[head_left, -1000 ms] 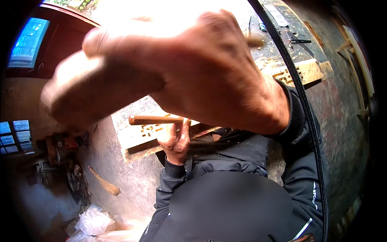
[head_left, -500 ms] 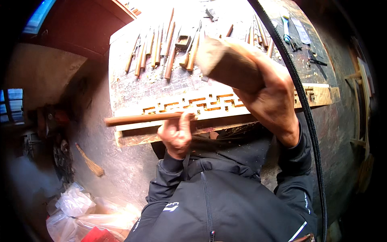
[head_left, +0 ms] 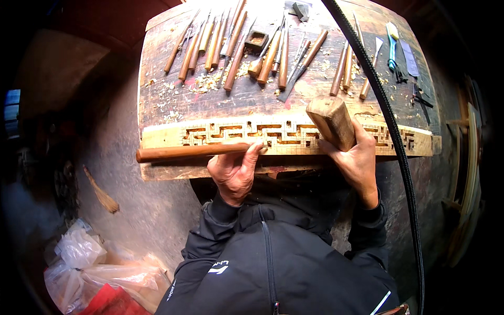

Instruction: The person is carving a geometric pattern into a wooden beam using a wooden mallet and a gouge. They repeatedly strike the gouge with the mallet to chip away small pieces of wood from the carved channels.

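Note:
My left hand [head_left: 234, 176] is closed around a wooden-handled chisel [head_left: 184, 152], whose handle sticks out to the left along the bench's near edge. Its working end is too small to make out by my fingertips. Close behind it lies a long pale board [head_left: 163, 137] with an angular lattice pattern cut into it over pencilled grid lines. My right hand [head_left: 357, 157] grips a blocky wooden mallet [head_left: 332, 123], tilted over the right part of the board. The mallet hides some of the pattern, and its grip is covered by my fingers.
Several wooden-handled carving tools [head_left: 239, 58] lie across the workbench [head_left: 157, 100] among shavings, with a small dark square box [head_left: 256, 40] between them. A blue-handled brush [head_left: 392, 44] lies at the far right. A black cable [head_left: 396, 126] crosses the view. A hand broom [head_left: 101, 191] and plastic bags [head_left: 86, 262] are at lower left.
The mallet and my right hand have come down from their raised position, nearer the board. My left hand keeps its hold on the chisel. The whole view has shifted slightly.

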Demonstrator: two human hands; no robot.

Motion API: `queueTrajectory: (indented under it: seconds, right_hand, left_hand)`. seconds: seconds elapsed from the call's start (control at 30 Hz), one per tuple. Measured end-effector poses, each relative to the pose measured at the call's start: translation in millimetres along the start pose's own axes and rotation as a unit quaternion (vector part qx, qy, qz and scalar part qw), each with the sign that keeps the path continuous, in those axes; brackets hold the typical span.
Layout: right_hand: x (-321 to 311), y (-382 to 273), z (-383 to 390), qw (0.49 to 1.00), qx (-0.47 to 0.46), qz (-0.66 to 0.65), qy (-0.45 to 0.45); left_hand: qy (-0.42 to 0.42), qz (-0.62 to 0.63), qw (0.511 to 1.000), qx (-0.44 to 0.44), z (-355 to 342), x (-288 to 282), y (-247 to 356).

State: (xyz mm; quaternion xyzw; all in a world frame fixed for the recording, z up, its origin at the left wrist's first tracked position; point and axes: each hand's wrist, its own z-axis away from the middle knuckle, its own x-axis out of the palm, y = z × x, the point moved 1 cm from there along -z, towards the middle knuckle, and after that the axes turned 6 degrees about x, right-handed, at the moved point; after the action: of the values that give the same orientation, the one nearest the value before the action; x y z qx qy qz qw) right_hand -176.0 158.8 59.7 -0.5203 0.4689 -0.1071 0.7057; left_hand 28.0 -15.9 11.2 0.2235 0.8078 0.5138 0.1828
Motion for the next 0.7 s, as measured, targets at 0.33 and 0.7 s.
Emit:
queueTrajectory:
  seconds: [0.33, 0.7]
  right_hand:
    - [-1.9, -5.7, -0.8, 1.0, -0.003, 0.002, -0.025]
    - [-0.6, -5.5, -0.5, 1.0, -0.009, -0.001, -0.014]
  left_hand:
    - [-0.042, -0.039, 0.998, 0.001, -5.7, -1.9, 2.6]
    - [-0.032, -0.001, 0.999, -0.035, -5.8, 0.9, -0.1]
